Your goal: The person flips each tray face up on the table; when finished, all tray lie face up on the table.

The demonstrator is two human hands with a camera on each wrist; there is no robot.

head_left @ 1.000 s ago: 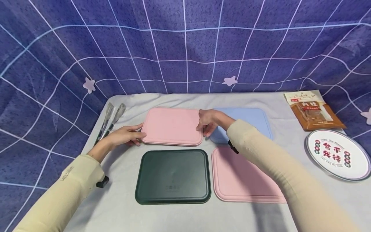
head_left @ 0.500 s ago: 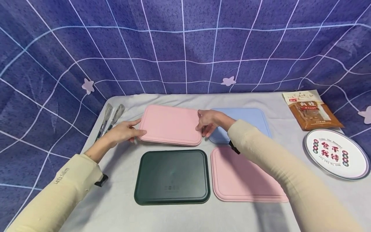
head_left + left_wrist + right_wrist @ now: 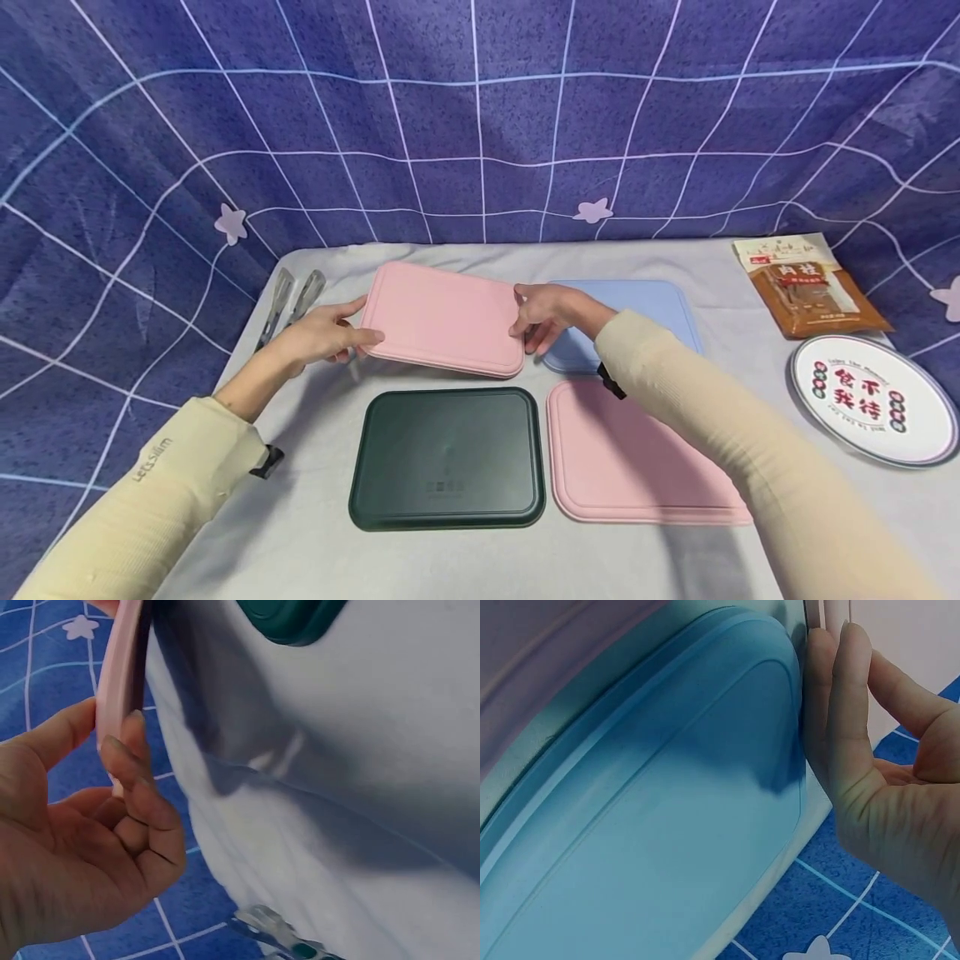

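A pink rectangular plastic tray (image 3: 450, 318) with rounded corners is raised at its left end, its right end low near the tablecloth. My left hand (image 3: 324, 335) pinches the left edge, thumb on top and fingers beneath, as the left wrist view also shows. On the opposite edge, my right hand (image 3: 546, 312) holds the tray between thumb and fingers, beside a light blue tray (image 3: 660, 304). A dark green tray (image 3: 447, 458) lies just in front of the raised one. Under my right forearm is a second pink tray (image 3: 637, 467). What lies beneath the raised tray is hidden.
Metal tongs (image 3: 303, 292) lie at the back left of the white tablecloth (image 3: 480, 558). To the right are a brown packet (image 3: 813, 287) and a white plate (image 3: 873, 400) with red characters. A blue checked curtain (image 3: 450, 117) hangs behind.
My left hand has lifted the left end of the pink tray, which has gone from lying flat to tilted. My right hand has stayed at the right edge.
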